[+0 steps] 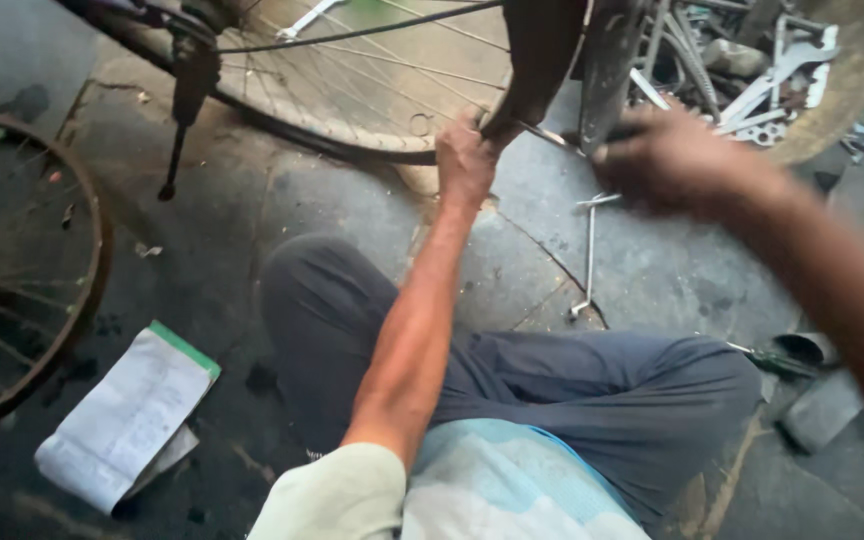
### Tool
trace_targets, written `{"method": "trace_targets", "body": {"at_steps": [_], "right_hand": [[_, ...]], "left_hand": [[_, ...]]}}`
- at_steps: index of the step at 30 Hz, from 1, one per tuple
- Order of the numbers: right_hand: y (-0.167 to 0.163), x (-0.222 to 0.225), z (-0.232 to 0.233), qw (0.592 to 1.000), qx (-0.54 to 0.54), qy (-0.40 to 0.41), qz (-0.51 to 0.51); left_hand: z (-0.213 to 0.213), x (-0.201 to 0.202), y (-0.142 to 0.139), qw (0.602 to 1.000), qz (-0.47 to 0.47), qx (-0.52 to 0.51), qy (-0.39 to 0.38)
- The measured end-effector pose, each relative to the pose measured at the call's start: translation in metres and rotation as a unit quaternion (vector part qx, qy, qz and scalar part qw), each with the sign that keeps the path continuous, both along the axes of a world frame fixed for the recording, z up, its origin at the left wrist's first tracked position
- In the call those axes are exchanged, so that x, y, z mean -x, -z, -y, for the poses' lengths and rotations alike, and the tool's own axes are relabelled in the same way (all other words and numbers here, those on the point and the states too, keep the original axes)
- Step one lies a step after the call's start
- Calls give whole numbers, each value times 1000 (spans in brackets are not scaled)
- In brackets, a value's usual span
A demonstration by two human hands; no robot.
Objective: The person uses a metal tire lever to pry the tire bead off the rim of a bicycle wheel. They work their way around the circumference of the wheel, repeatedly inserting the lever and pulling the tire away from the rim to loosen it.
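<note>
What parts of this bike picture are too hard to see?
- Right hand, head view: motion blur hides its fingers and grip.
- Left hand: its fingertips are tucked behind the dark mudguard.
- Bicycle wheel: cut off by the top edge.
- Tools in the basin: jumbled and blurred.

The person wears dark grey-blue trousers point(552, 390), loose and creased at the knees. A pale mint short sleeve point(337, 495) covers the left upper arm. The shirt front point(507, 485) is light blue; both forearms are bare
</note>
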State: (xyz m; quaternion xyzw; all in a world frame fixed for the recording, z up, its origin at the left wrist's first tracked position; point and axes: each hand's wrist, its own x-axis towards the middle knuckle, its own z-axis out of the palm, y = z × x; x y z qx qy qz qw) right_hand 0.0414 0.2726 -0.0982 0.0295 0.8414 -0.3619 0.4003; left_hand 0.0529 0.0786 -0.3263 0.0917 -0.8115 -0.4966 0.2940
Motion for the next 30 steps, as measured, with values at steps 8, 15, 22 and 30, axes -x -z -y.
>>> {"method": "trace_targets", "body": {"at_steps": [8, 15, 22, 30], "right_hand": [[108, -129, 197, 680, 541, 495, 4], [124, -12, 251, 645, 658, 383, 72], [129, -119, 104, 943, 318, 86, -39], [139, -110, 25, 961, 240, 95, -102]], "left_hand": [[24, -44, -9, 991, 68, -43, 111], [57, -49, 4, 969, -12, -216, -116], [93, -30, 18, 957, 134, -217, -138], [75, -45, -58, 952, 292, 88, 42]]}}
